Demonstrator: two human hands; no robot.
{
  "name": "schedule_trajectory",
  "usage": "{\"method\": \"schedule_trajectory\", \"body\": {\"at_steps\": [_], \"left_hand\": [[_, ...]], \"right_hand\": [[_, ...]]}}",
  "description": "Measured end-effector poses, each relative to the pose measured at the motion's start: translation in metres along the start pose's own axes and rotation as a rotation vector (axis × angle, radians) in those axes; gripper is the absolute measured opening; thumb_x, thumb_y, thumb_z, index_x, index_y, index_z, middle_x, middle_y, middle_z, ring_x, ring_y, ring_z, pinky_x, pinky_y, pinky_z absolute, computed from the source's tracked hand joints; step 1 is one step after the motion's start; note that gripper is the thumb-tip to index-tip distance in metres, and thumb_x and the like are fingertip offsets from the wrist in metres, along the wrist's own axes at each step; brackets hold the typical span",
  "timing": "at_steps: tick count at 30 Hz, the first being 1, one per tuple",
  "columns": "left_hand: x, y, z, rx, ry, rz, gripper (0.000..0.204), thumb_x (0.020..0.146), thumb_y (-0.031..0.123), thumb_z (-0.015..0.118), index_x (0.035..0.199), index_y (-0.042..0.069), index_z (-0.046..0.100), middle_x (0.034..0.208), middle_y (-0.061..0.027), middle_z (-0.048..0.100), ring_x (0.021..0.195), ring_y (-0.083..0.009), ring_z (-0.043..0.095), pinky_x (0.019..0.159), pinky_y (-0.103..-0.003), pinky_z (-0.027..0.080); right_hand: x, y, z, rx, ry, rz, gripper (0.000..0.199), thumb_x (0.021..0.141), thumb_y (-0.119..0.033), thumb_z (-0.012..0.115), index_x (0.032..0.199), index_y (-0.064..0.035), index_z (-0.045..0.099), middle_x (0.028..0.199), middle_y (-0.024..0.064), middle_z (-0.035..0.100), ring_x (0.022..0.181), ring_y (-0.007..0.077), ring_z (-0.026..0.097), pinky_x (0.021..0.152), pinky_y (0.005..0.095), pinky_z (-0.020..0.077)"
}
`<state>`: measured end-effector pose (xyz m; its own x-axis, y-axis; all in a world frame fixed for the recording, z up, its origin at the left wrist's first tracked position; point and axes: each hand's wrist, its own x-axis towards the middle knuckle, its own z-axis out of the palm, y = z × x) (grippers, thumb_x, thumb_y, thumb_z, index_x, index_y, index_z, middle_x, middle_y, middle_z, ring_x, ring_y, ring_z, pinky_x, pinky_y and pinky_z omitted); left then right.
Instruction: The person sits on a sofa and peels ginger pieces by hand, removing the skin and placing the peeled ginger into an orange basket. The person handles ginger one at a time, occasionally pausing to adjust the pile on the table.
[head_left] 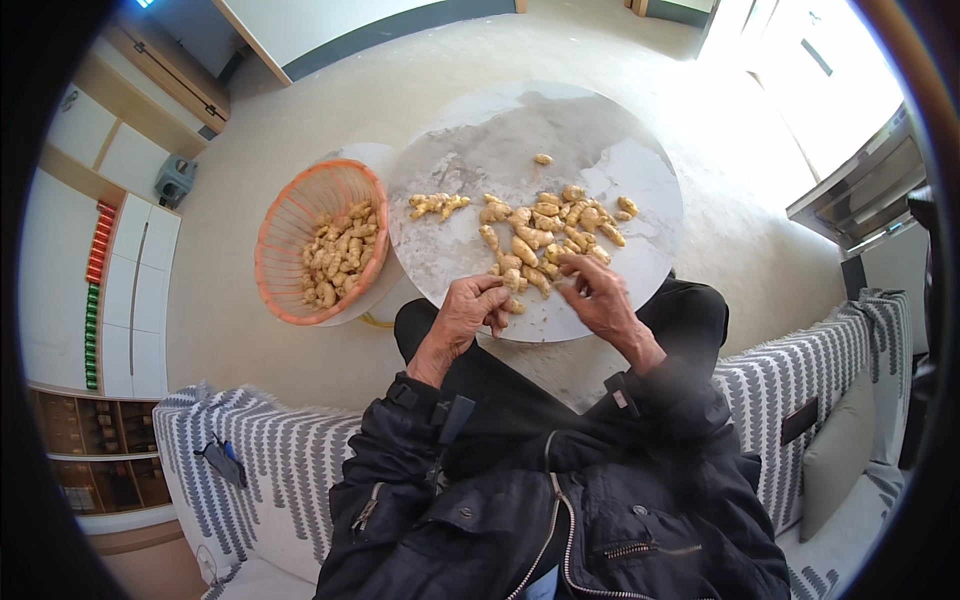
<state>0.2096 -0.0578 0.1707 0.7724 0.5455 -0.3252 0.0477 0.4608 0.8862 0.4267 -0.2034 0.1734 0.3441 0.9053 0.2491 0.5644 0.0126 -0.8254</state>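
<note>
Grey-and-white patterned sofa covering [265,435] spreads behind and to both sides of the seated person, the largest item noted. Forward of it stands a round marble-look desk [440,125], its near edge by the knees of the dark trousers [465,395], a position that presumably puts the work within easy reach. An orange openwork basket [263,265] stands just beside the desk, to the person's left; that placement appears to suit transfer by a short sideways reach. On the desk, the main ginger heap [535,238] lies right of centre, spread loosely toward the near edge, probably so that single pieces can be viewed and picked apart. A further quantity, the basket ginger [340,250], rests low within the basket, whose wall contains it. The left hand [468,308] is at the heap's near edge, fingers curled; whether it grips a piece cannot be told. The right hand [605,308] is opposite, fingers half bent and parted, thumb apart from forefinger, with nothing visible between them; the facing arrangement appears to let both work the same spot. Left of the heap, a branched ginger cluster [438,205] lies apart. Smallest, a lone ginger piece [543,159] sits beyond the heap.
</note>
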Motion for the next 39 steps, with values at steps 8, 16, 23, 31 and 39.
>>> {"method": "schedule_trajectory", "body": {"at_steps": [8, 16, 23, 31, 39], "left_hand": [[-0.002, 0.012, 0.026, 0.161, -0.077, -0.049, 0.039, 0.097, 0.014, 0.069, 0.127, -0.010, 0.058, 0.082, -0.0078, 0.066, 0.060, -0.0141, 0.065, 0.048, -0.026, 0.054], [-0.013, 0.003, 0.041, 0.089, -0.033, -0.004, 0.040, 0.095, 0.011, 0.068, 0.127, -0.010, 0.058, 0.080, -0.0068, 0.065, 0.058, -0.0131, 0.064, 0.046, -0.026, 0.053], [-0.013, -0.002, 0.040, 0.029, -0.038, -0.024, 0.032, 0.096, 0.008, 0.065, 0.123, -0.008, 0.062, 0.076, -0.0053, 0.064, 0.055, -0.0124, 0.063, 0.044, -0.026, 0.053], [-0.015, -0.007, 0.037, -0.074, -0.018, -0.027, 0.030, 0.096, 0.009, 0.067, 0.120, -0.009, 0.063, 0.077, -0.0067, 0.065, 0.055, -0.0138, 0.064, 0.045, -0.027, 0.054], [-0.017, -0.006, 0.036, -0.058, -0.040, -0.034, 0.028, 0.096, 0.010, 0.068, 0.117, -0.008, 0.064, 0.078, -0.0066, 0.066, 0.056, -0.0134, 0.064, 0.045, -0.027, 0.054]], "right_hand": [[0.003, -0.015, 0.029, 0.301, -0.184, 0.187, 0.036, 0.095, -0.018, 0.072, 0.126, -0.0015, 0.064, 0.074, 0.0065, 0.066, 0.067, 0.0113, 0.060, 0.063, 0.0302, 0.0500], [-0.010, -0.008, 0.036, 0.593, -0.179, 0.355, 0.042, 0.098, -0.020, 0.066, 0.135, -0.0002, 0.062, 0.069, 0.0003, 0.060, 0.061, 0.0075, 0.055, 0.055, 0.0265, 0.0475], [-0.012, -0.005, 0.032, 0.548, -0.244, 0.347, 0.043, 0.101, -0.016, 0.061, 0.139, 0.0019, 0.059, 0.081, 0.0000, 0.060, 0.066, 0.0069, 0.055, 0.058, 0.0245, 0.0483], [-0.013, -0.015, 0.032, 0.655, -0.186, 0.319, 0.049, 0.098, -0.020, 0.063, 0.138, 0.0077, 0.057, 0.078, 0.0022, 0.062, 0.064, 0.0074, 0.055, 0.056, 0.0260, 0.0478], [-0.013, -0.016, 0.032, 0.696, -0.212, 0.408, 0.048, 0.098, -0.019, 0.066, 0.137, 0.0085, 0.058, 0.088, 0.0043, 0.065, 0.067, 0.0074, 0.056, 0.057, 0.0250, 0.0494]]}}
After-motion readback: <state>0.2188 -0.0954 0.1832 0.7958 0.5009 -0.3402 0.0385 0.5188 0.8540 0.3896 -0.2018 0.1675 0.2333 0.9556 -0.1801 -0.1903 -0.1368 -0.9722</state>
